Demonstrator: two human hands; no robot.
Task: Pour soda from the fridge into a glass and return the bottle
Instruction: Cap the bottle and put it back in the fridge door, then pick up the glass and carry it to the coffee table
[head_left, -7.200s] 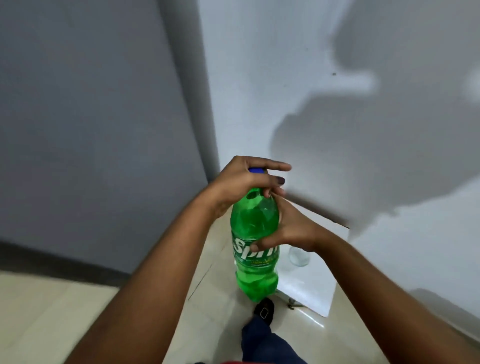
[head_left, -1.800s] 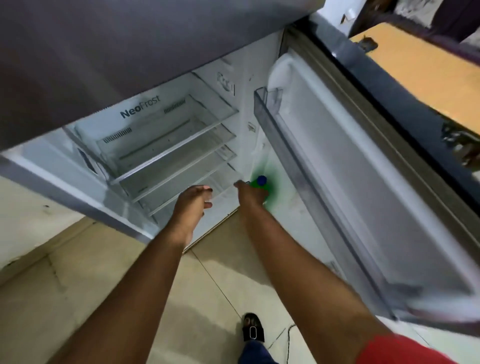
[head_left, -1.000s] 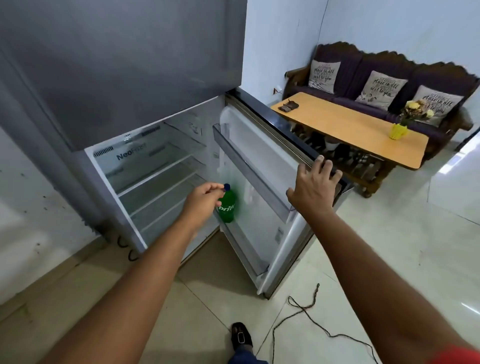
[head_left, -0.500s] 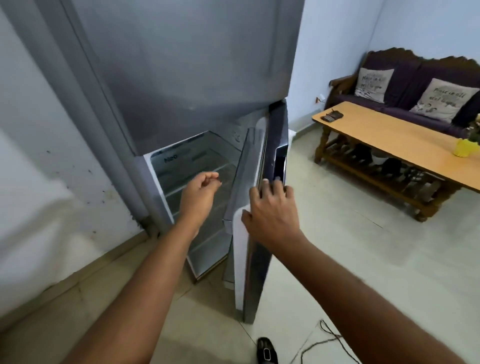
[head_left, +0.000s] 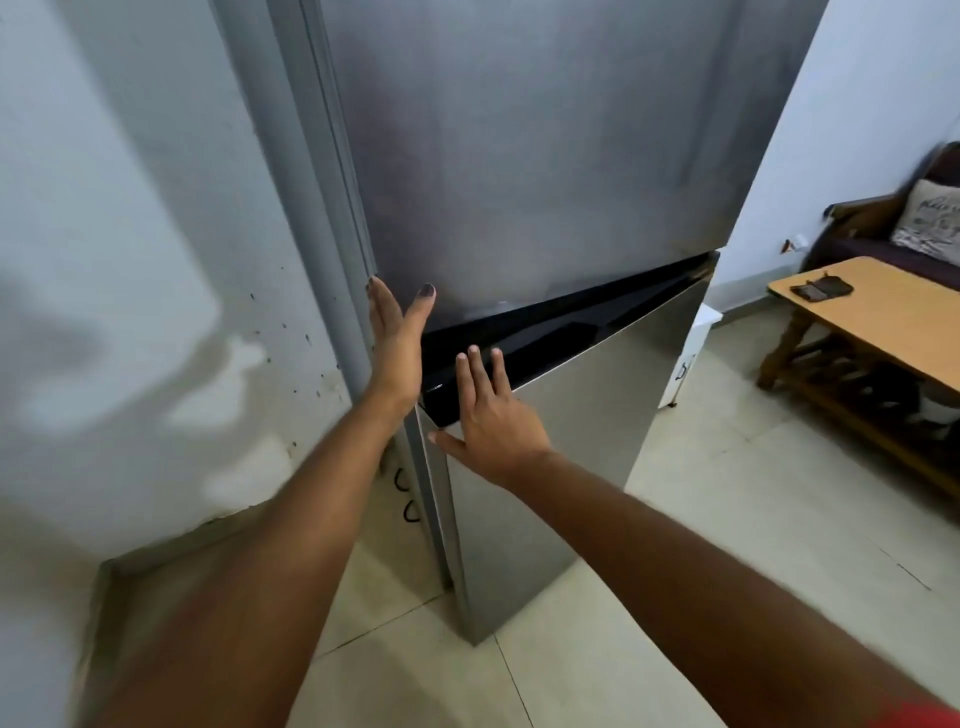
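The grey fridge fills the middle of the head view, with its upper door (head_left: 530, 156) and its lower door (head_left: 566, 441) both shut. My right hand (head_left: 493, 415) lies flat on the lower door's top left corner, fingers spread over its black top edge. My left hand (head_left: 397, 343) rests open against the left side of the fridge, fingertips on the upper door's bottom corner. Neither hand holds anything. The green soda bottle and the glass are out of sight.
A stained white wall (head_left: 130, 286) stands at the left of the fridge. A wooden coffee table (head_left: 883, 317) with a dark small object on it and a dark sofa with a cushion (head_left: 930, 223) are at the right. Pale floor tiles (head_left: 727, 493) lie between.
The lower fridge door has swung from half open to shut under my right hand, hiding the shelves and the bottle. My left hand has moved up onto the fridge's left side.
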